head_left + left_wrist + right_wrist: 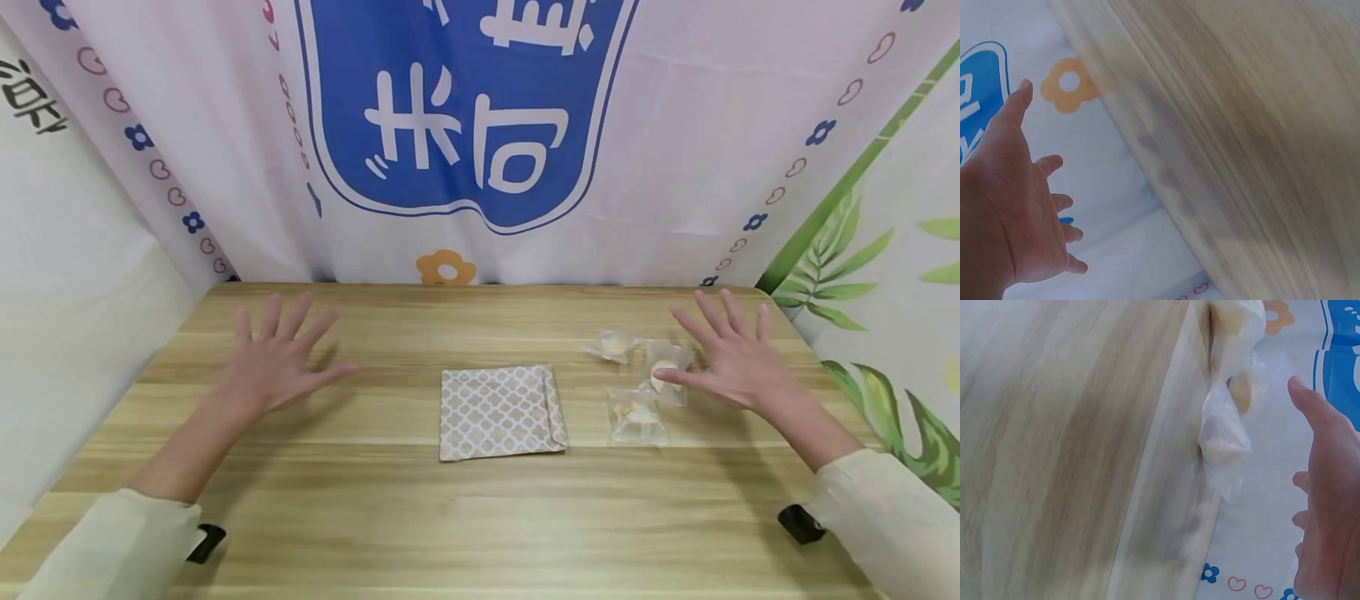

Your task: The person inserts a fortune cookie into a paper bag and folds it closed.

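Across the middle of the table (pixel 465 525), slightly toward the near side, lies a flat pouch (pixel 495 412), pale beige with a white lattice pattern and a folded strip along its right end. To its right sit three clear packets with pale contents, grouped close together: a far packet (pixel 613 345), a right packet (pixel 667 358) and a near packet (pixel 637 421).

Left of the pouch and well apart from it, the left hand (pixel 273 362) is raised over the table, open, its fingers straight and spread, the thumb pointing right toward the pouch. On the other side, the right hand (pixel 738 358) is held the same way, fingers fanned toward the far edge. From the head its thumb crosses in front of the right packet; the right wrist view shows that thumb apart from the packets.

Both forearms reach in from the near corners in pale sleeves (pixel 892 508), with a small black piece (pixel 801 523) beside each cuff. Beyond the far edge hangs a white cloth (pixel 247 167) bearing a blue panel (pixel 450 142) and an orange flower (pixel 429 267).
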`<act>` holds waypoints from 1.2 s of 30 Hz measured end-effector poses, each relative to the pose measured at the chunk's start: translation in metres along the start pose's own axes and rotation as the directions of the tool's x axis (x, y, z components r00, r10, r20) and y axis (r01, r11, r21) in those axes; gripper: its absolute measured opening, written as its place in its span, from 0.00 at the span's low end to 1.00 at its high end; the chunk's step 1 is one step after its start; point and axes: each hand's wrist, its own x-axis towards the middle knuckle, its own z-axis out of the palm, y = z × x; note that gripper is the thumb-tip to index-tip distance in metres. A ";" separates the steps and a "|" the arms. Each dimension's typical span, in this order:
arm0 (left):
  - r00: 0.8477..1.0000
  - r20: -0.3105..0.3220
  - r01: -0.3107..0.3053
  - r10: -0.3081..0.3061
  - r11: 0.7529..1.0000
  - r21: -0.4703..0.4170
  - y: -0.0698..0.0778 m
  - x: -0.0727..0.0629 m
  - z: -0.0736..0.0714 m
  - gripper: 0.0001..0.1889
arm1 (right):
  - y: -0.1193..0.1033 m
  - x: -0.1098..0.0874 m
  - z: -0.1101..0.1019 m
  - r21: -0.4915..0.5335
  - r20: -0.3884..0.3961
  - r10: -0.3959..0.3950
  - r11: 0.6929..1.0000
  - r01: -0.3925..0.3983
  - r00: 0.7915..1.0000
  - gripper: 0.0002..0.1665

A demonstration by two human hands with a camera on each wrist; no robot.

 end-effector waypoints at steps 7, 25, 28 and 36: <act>0.999 0.005 -0.035 0.036 0.999 -0.015 0.015 0.004 0.001 0.50 | -0.009 0.001 0.000 0.003 -0.025 -0.040 0.999 0.040 0.999 0.60; 0.994 0.021 -0.111 0.112 0.994 -0.022 0.047 0.015 0.008 0.51 | -0.033 0.007 0.002 -0.002 -0.013 -0.109 0.994 0.109 0.994 0.59; 0.991 0.015 -0.136 0.136 0.990 -0.022 0.051 0.016 0.009 0.50 | -0.039 0.008 0.001 -0.005 -0.008 -0.118 0.993 0.118 0.993 0.59; 0.982 0.012 -0.188 0.189 0.982 -0.033 0.065 0.017 0.012 0.49 | -0.050 0.010 0.004 -0.030 -0.004 -0.143 0.989 0.142 0.990 0.60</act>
